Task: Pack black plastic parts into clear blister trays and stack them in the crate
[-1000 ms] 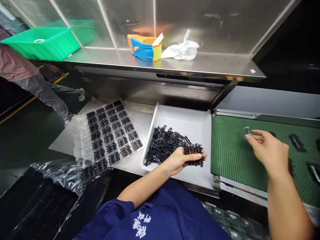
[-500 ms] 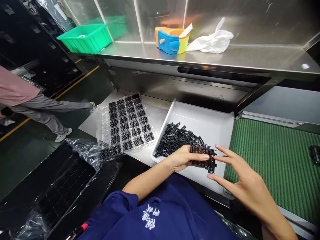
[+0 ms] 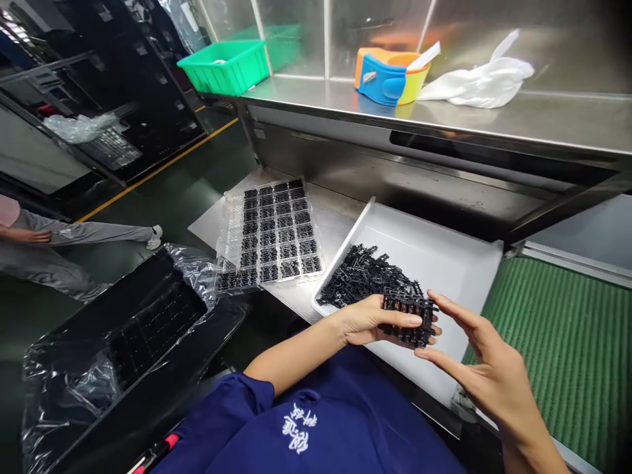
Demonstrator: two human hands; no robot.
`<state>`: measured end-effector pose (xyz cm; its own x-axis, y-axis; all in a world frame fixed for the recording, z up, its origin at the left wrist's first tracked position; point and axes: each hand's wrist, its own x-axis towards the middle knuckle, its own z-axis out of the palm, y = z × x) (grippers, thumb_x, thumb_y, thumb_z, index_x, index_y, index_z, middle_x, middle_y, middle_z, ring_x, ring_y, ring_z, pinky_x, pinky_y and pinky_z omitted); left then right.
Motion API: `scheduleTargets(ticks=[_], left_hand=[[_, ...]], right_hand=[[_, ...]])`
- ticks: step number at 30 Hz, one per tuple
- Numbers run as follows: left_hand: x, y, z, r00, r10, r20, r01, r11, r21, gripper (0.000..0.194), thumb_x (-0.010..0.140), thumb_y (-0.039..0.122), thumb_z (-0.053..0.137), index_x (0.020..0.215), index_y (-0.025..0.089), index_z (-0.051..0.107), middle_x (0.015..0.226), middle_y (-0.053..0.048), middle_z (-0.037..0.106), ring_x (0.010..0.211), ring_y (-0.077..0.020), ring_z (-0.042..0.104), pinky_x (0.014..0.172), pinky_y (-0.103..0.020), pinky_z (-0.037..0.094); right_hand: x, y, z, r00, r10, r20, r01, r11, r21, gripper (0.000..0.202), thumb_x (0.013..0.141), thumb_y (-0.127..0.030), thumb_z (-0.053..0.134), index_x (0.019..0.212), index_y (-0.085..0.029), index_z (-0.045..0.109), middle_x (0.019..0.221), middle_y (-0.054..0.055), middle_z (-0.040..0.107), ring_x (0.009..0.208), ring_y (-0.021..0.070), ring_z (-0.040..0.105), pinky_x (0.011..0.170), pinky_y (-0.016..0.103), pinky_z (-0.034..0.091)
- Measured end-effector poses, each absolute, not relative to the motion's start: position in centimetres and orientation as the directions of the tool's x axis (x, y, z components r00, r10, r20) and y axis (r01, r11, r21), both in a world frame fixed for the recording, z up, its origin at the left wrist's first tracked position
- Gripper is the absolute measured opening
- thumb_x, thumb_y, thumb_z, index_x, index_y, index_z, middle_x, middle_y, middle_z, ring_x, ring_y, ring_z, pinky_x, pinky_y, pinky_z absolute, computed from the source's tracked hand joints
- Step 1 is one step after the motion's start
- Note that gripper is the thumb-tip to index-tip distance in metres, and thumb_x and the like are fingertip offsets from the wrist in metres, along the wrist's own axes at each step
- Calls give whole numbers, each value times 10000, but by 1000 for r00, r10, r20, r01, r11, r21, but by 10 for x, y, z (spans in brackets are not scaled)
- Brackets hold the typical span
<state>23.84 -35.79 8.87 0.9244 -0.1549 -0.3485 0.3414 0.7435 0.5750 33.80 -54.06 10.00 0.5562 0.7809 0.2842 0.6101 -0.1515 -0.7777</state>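
Note:
My left hand [image 3: 368,320] is wrapped round a row of black plastic parts [image 3: 407,316], its thumb lying along the near side. The thin, notched pieces stand side by side in the grip. At the row's right end my right hand [image 3: 486,349] is open, thumb and forefinger spread either side of its corners. Whether these fingertips touch the parts I cannot tell. Below and behind the hands is a white tray [image 3: 444,240] with a heap of loose black parts [image 3: 368,273] in its left half. A clear compartment tray [image 3: 232,230] to the left holds rows of similar black parts.
A green ribbed conveyor belt [image 3: 567,336] runs on the right. Above, a steel shelf [image 3: 316,95] carries a green bin [image 3: 227,69], a blue-orange-yellow container [image 3: 390,79] and white cloth [image 3: 478,82]. A plastic-lined black box [image 3: 148,349] stands lower left; a person [image 3: 74,237] is beyond.
The view has swung left, so the surroundings sit further right. My right hand has come slightly closer to the row's end. The conveyor item at the right edge has left view.

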Motion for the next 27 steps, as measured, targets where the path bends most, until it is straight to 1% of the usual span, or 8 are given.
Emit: scheduleTargets(ticks=[3, 6, 11, 13, 16, 19, 22, 27], left_hand=[[229, -351, 84, 931, -113, -347, 306, 761, 572, 592, 569, 349, 925, 1084, 137, 722, 1043, -114, 749, 843, -189, 724, 855, -353, 548], [218, -341, 84, 940, 1, -342, 219, 767, 604, 626, 506, 392, 949, 1031, 124, 737, 979, -119, 753, 792, -186, 718, 875, -378, 548], [190, -314, 88, 917, 295, -269, 26, 630, 776, 637, 504, 439, 933, 1030, 130, 750, 1079, -115, 743, 1058, -270, 683, 1066, -471, 465], [173, -295, 90, 910, 342, -233, 15, 536, 844, 667, 572, 473, 894, 1130, 148, 731, 1211, -117, 708, 1245, -303, 595, 1140, -483, 395], [142, -261, 89, 915, 387, -116, 1, 285, 958, 562, 670, 477, 836, 1148, 197, 741, 1437, -81, 575, 1489, -299, 326, 1257, -443, 130], [107, -224, 84, 907, 395, -147, 138, 50, 989, 573, 708, 517, 805, 1210, 254, 721, 1631, -19, 316, 1562, -308, 34, 1230, -446, -96], [75, -191, 70, 889, 412, -201, 244, -53, 968, 763, 743, 639, 726, 1393, 264, 584, 1685, -16, 143, 1552, -304, -112, 1189, -465, -180], [26, -139, 47, 799, 540, -266, 304, 19, 952, 844, 793, 739, 595, 1456, 224, 505, 1630, -120, 310, 1555, -340, 71, 1212, -510, -104]], right_hand=[[336, -528, 93, 524, 819, 236, 542, -106, -834, 693, 792, -420, 804, 1420, -311, 532, 1472, 46, 560, 1360, 273, 521, 1196, 462, 374], [330, -505, 80, 536, 829, 158, 253, 21, -967, 645, 766, -456, 810, 1352, -299, 589, 1477, 66, 550, 1363, 271, 512, 1110, 396, 474], [309, -449, 55, 716, 682, -150, -195, -11, -981, 360, 753, -413, 811, 1035, -274, 635, 1029, 32, 700, 911, 177, 697, 747, 255, 594], [298, -425, 48, 613, 759, -222, -278, -56, -959, 375, 747, -442, 801, 1032, -273, 624, 991, 45, 710, 872, 205, 704, 713, 303, 601], [276, -390, 40, 347, 907, -240, -364, -106, -925, 433, 775, -525, 737, 1119, -277, 648, 1075, 96, 734, 976, 289, 711, 798, 436, 605], [247, -359, 27, 136, 965, -226, -357, -165, -919, 577, 800, -618, 643, 1235, -239, 653, 1127, 150, 734, 1079, 352, 689, 937, 537, 550], [218, -328, 12, 144, 963, -228, -226, -192, -955, 622, 885, -627, 487, 1313, -194, 617, 994, 152, 755, 1033, 342, 710, 958, 540, 539], [186, -259, -8, 95, 991, -97, 152, -111, -982, 603, 976, -574, 277, 1262, -180, 632, 867, 141, 754, 889, 306, 738, 820, 475, 595]])
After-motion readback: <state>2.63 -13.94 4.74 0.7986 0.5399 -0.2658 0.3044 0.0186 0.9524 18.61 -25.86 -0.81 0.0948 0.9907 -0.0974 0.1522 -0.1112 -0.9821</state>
